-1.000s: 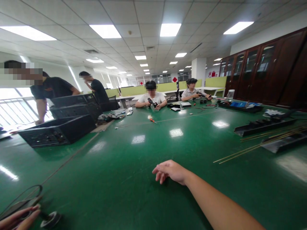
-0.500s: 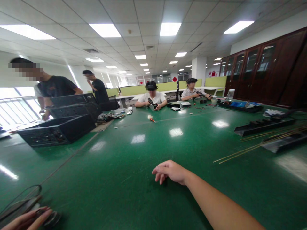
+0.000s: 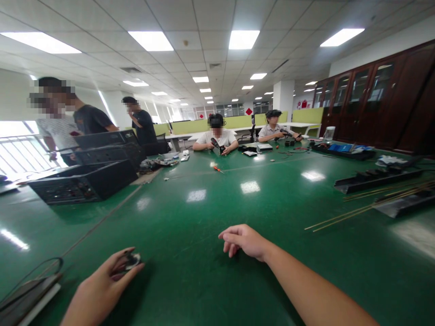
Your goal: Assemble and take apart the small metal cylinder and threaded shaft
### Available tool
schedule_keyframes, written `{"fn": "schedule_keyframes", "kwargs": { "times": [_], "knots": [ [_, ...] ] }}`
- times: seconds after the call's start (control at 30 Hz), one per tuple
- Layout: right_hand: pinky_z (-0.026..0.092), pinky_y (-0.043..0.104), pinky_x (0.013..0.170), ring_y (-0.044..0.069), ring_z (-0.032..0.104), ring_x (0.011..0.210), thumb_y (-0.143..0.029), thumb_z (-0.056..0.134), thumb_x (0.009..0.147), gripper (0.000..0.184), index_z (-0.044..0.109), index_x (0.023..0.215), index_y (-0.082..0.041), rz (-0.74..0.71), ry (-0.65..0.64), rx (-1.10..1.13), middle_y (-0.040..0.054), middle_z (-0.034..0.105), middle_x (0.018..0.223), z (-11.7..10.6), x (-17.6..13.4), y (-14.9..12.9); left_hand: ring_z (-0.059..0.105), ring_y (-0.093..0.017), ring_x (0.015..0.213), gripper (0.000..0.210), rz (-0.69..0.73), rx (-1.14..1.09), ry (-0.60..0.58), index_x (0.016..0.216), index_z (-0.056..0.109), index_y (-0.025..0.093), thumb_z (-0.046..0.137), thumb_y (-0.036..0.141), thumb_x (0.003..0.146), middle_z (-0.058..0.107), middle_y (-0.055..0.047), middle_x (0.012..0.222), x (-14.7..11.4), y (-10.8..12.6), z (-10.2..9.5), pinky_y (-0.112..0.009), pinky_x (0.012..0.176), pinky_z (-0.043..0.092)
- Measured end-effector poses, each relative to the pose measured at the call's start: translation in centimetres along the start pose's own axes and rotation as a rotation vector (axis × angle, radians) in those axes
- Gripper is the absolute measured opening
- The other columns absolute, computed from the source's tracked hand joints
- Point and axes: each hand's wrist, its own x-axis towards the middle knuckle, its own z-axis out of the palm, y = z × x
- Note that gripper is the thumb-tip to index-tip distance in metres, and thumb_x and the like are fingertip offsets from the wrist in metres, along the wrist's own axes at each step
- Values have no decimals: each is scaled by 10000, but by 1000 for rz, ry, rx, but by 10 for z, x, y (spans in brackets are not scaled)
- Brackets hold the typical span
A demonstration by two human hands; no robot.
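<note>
Between the thumb and fingers of my left hand (image 3: pixel 102 280) is a small dark object with a silvery, pale part (image 3: pixel 132 261); it is too blurred to name. This hand is above the green tabletop (image 3: pixel 190 280), left of the middle. My right hand (image 3: pixel 245 242) is at or just over the tabletop, fingers loosely bent and apart, with nothing visible in them. Left of my left hand, a flat grey-brown item (image 3: pixel 29 294) with a pale edge and a thin black cable (image 3: pixel 56 261) lies at the table's near left.
Black computer cases (image 3: pixel 84 183) stand at the left. An orange screwdriver (image 3: pixel 217 169) lies farther back. Thin brass-coloured rods (image 3: pixel 343 216) and dark metal channels (image 3: pixel 377 178) are at the right. Two people sit across the table, both handling tools; others stand behind the cases.
My left hand has moved right and away from me, from the lower left corner, carrying the small object. My right hand has barely moved. At the left, another standing person has come into clearer view.
</note>
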Motion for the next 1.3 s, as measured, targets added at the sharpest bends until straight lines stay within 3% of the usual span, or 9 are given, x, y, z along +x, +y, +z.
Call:
{"fn": "schedule_keyframes", "kwargs": {
  "times": [0.07, 0.2, 0.33, 0.43, 0.6, 0.7, 0.83, 1.3],
  "knots": [
    [441, 259, 596, 120, 593, 573, -425, 656, 816, 405, 651, 1070, -111, -32, 72, -53, 34, 660, 746, -1, 1, 1, 723, -272, 891, 500, 85, -101, -97, 1083, 604, 242, 665, 532, 681, 769, -27, 951, 7, 33, 21, -367, 847, 555],
    [453, 247, 612, 111, 571, 627, -251, 694, 762, 402, 613, 1142, -147, -137, 262, -296, 20, 641, 831, -8, 2, 5, 696, -258, 851, 348, 319, -234, -204, 983, 681, 214, 700, 425, 707, 750, -45, 944, 16, 107, 68, -367, 802, 537],
    [467, 240, 621, 102, 570, 646, -106, 657, 709, 545, 529, 1230, -205, -190, 378, -507, 32, 635, 995, -15, 2, 9, 666, -247, 910, 320, 452, -351, -283, 1000, 708, 218, 723, 364, 716, 736, -48, 989, 18, 141, 106, -355, 813, 517],
    [479, 249, 658, 108, 590, 670, -68, 642, 679, 570, 521, 1213, -228, -202, 381, -593, 36, 630, 1059, -16, 0, 10, 659, -231, 910, 307, 491, -416, -352, 1030, 703, 217, 696, 361, 760, 725, -53, 992, 18, 141, 123, -335, 804, 511],
    [472, 264, 718, 147, 621, 759, -92, 652, 680, 442, 578, 1092, -232, -204, 339, -694, 13, 663, 983, -11, -3, 7, 664, -235, 924, 340, 462, -479, -428, 1034, 698, 218, 741, 328, 715, 726, -47, 990, 18, 130, 134, -346, 854, 506],
    [462, 274, 729, 165, 622, 786, -139, 663, 710, 311, 619, 1006, -224, -185, 339, -741, 15, 678, 926, -9, -3, 5, 671, -225, 892, 378, 411, -540, -452, 1050, 671, 208, 749, 272, 686, 729, -35, 962, 19, 130, 136, -337, 834, 516],
    [455, 281, 743, 180, 627, 804, -163, 663, 735, 214, 661, 941, -219, -170, 324, -772, 19, 695, 895, -5, -2, 3, 664, -205, 821, 255, 428, -522, -467, 945, 681, 213, 738, 273, 704, 725, -7, 878, 17, 132, 135, -306, 766, 507],
    [460, 291, 756, 191, 655, 842, -209, 676, 778, 169, 721, 940, -218, -148, 310, -756, 32, 734, 919, -5, -1, 1, 667, -210, 838, 237, 464, -473, -445, 935, 701, 229, 738, 309, 716, 734, 2, 886, 16, 132, 135, -298, 768, 491]
  ]
}}
